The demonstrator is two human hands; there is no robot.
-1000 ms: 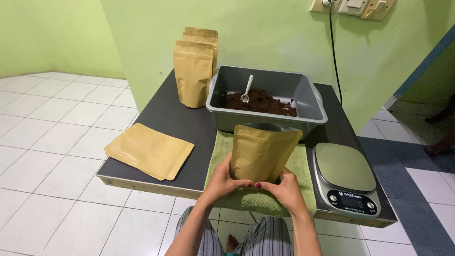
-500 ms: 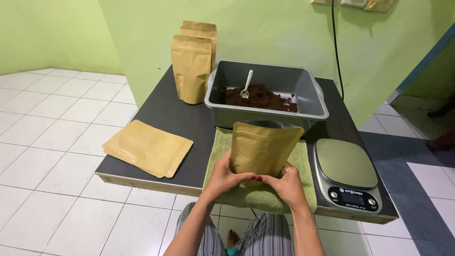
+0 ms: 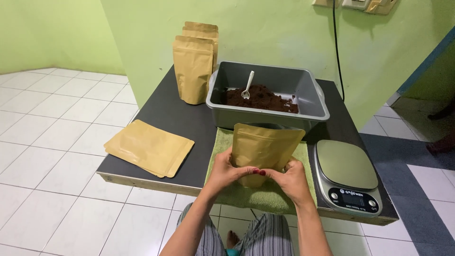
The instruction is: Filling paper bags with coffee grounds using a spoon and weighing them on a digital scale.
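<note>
Kraft-paper stand-up pouch [image 3: 266,150] stands on the green towel [image 3: 265,196], your left hand [image 3: 228,171] and right hand [image 3: 293,179] both clamped on its base; spreading the base calls for steady grip.

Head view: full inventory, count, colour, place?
held pouch: 1, tan, upright on the towel
standing pouches: at least 2, tan, table back left
flat pouches: small stack, tan, table front left
tub: 1, grey, table centre, holds brown powder
spoon: 1, white, in the powder
towel: 1, green, table front
scale: 1, silver, table front right
table: 1, dark top
left hand: at pouch base
right hand: at pouch base
</note>
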